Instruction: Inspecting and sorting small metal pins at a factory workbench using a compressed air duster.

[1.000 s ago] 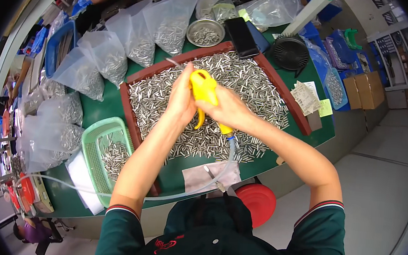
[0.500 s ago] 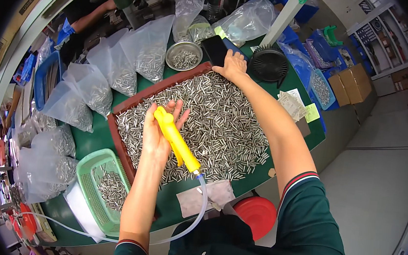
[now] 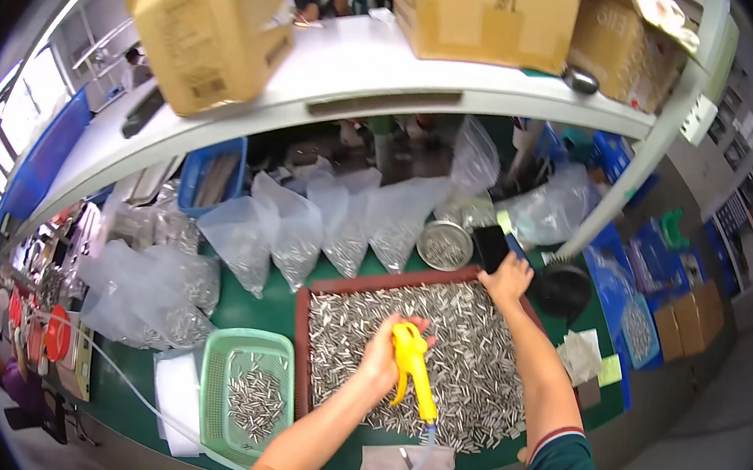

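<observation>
Grasping a yellow air gun (image 3: 412,370) over the red-brown tray (image 3: 301,341) is the left hand (image 3: 383,353) — the right hand (image 3: 507,282), grip unclear, overlaps a black phone (image 3: 488,244) by the tray's far-right corner.

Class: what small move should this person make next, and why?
Perhaps slide the black phone away from the red-brown tray: it lies close by, the right hand is beside it, and the left hand holds the yellow air blow gun.
</observation>
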Motion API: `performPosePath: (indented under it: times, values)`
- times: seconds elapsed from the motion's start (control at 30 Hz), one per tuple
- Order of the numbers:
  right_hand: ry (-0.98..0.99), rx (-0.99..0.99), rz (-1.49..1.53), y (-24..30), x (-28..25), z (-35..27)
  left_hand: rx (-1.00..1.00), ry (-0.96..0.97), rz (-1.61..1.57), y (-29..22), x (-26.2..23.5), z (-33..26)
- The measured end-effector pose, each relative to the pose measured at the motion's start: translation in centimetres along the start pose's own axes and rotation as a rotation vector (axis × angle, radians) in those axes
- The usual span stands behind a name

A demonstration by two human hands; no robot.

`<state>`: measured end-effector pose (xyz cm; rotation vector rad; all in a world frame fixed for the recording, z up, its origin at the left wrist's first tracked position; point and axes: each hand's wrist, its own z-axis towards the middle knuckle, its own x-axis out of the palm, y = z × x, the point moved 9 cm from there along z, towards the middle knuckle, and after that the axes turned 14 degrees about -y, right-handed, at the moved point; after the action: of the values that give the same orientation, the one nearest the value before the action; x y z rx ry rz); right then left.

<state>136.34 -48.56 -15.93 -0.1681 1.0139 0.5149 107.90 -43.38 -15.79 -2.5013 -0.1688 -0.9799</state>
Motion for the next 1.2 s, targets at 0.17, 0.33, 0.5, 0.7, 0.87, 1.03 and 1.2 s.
performPosePath:
  times: [0.17,0.33,0.5,0.7,0.87,1.03,1.2]
  values:
    - [-0.010,-0.016,0.228,0.3,-6.3,-0.1,0.011,-0.007,-0.007,0.7,-0.3,-0.1]
    - [-0.014,-0.181,0.609,3.8,-25.1,0.8,0.018,0.045,0.076,1.1,1.2,-0.3]
    - [-0.054,-0.381,0.859,14.2,-40.7,6.3,0.012,0.100,0.099,1.1,1.7,-1.2]
    - [-0.071,-0.515,0.357,26.2,-42.3,12.0,0.030,0.122,0.030,1.3,1.3,-2.7]
    - [0.015,-0.542,0.109,30.5,-38.1,14.5,0.037,0.114,0.097,1.9,0.0,-1.9]
    - [0.002,-0.593,0.171,33.2,-38.0,14.3,0.065,0.087,0.116,0.0,0.5,-3.8]
    - [-0.140,-0.551,0.410,30.6,-37.8,13.9,0.057,0.104,0.095,1.3,0.5,-1.7]
